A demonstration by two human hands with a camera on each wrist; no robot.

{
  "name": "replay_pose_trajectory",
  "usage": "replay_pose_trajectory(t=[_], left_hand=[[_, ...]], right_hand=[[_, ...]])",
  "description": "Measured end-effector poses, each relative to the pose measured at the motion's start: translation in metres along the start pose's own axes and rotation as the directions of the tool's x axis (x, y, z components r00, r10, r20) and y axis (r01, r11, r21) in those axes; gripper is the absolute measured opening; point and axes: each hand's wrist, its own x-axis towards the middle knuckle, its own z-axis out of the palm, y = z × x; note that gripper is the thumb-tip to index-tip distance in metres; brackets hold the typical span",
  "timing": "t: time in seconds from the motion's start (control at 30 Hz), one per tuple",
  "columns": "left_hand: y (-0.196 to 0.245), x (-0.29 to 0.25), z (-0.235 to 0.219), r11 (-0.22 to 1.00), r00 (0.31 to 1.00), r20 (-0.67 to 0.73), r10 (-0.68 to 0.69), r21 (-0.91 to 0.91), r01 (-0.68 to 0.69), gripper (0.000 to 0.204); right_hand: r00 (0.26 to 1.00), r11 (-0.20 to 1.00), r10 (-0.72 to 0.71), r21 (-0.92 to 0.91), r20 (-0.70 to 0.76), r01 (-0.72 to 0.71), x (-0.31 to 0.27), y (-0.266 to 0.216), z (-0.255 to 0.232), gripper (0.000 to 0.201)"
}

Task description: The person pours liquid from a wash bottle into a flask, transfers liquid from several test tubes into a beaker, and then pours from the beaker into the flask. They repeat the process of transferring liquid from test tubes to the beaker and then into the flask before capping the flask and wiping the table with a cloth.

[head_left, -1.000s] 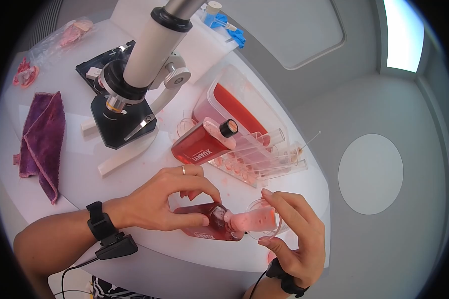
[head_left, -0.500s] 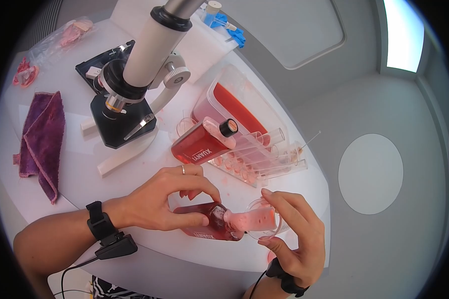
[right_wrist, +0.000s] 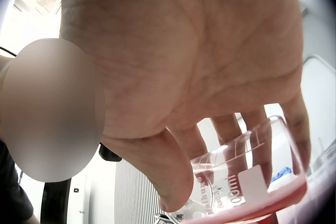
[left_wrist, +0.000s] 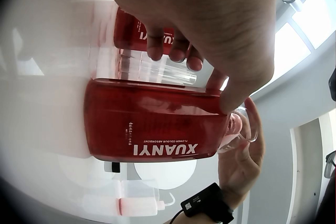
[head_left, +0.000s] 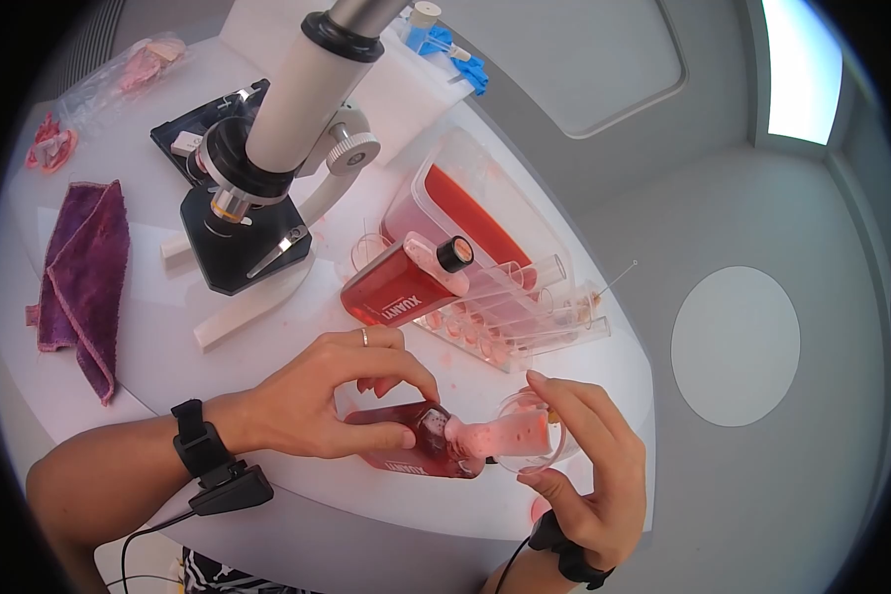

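In the head view my left hand [head_left: 312,396] grips a red bottle [head_left: 401,457] marked XUANYI near its shoulder, with thumb and index finger on either side. The left wrist view shows this bottle [left_wrist: 152,121] standing upright on the table, full of dark red liquid. My right hand [head_left: 599,465] holds a clear graduated beaker [head_left: 517,434] between thumb and fingers. It is tipped toward the bottle's mouth, and pink liquid lies along its lower side. In the right wrist view the beaker [right_wrist: 223,174] shows white volume marks. Foamy pink liquid shows at the bottle's mouth.
Behind the hands stands a capped red bottle [head_left: 391,287], beside a rack of clear tubes [head_left: 554,345] and a plastic tub [head_left: 403,203]. A microscope [head_left: 287,124] is further left, with a purple cloth [head_left: 84,277] beyond it. A wash bottle [left_wrist: 139,206] shows in the left wrist view.
My right hand and the beaker have shifted very slightly to the right. The left hand and the bottle stay in place.
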Motion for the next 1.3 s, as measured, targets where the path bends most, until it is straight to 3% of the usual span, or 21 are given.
replay_pose_trajectory(t=[1.3], left_hand=[[0.0000, 0.0007, 0.0002, 0.999, 0.999, -0.006, 0.031, 0.007, -0.031, 0.037]], right_hand=[[1.000, 1.000, -0.026, 0.002, 0.009, 0.026, 0.0019, -0.0008, -0.0002, 0.073]])
